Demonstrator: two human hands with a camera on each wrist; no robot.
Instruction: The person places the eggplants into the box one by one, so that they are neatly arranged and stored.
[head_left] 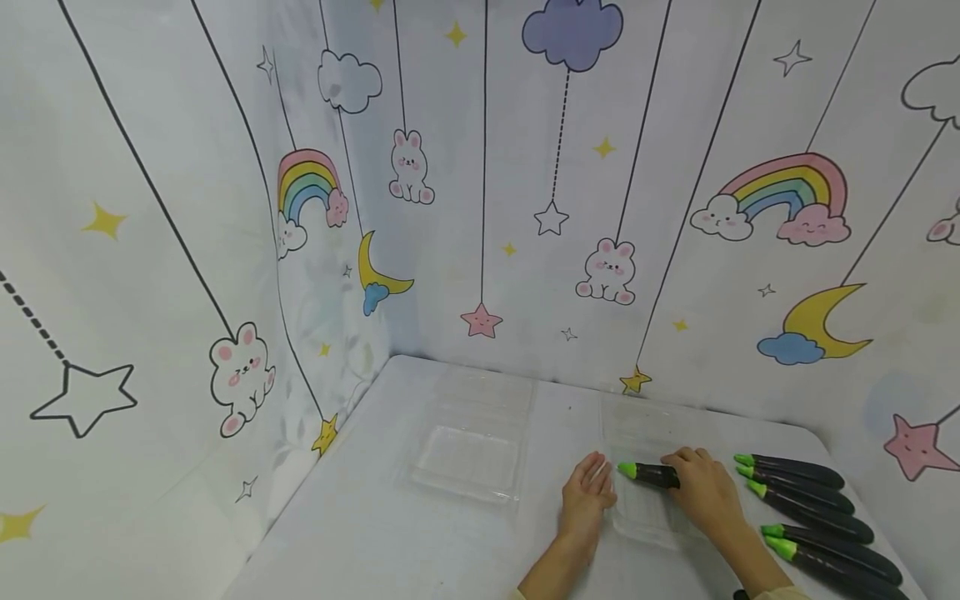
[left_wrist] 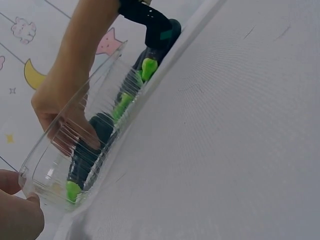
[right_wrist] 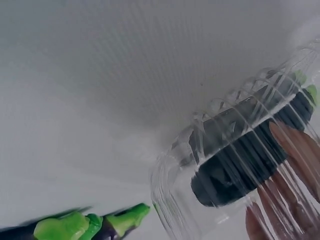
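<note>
Low inside a clear plastic box lies a dark eggplant, its bright green cap pointing left. My right hand reaches in from the right and grips the eggplant's body; the right wrist view shows those fingers and the eggplant through the ribbed wall. At the box's left side is my left hand. Up close in the left wrist view, the left thumb and a finger pinch the rim at the box's end. Several more eggplants lie to the right of my right hand, green caps toward the box.
A second clear plastic box lies to the left on the white table. Patterned white fabric walls with stars, clouds and rabbits close off the back and left side. The loose eggplants line the table's right edge.
</note>
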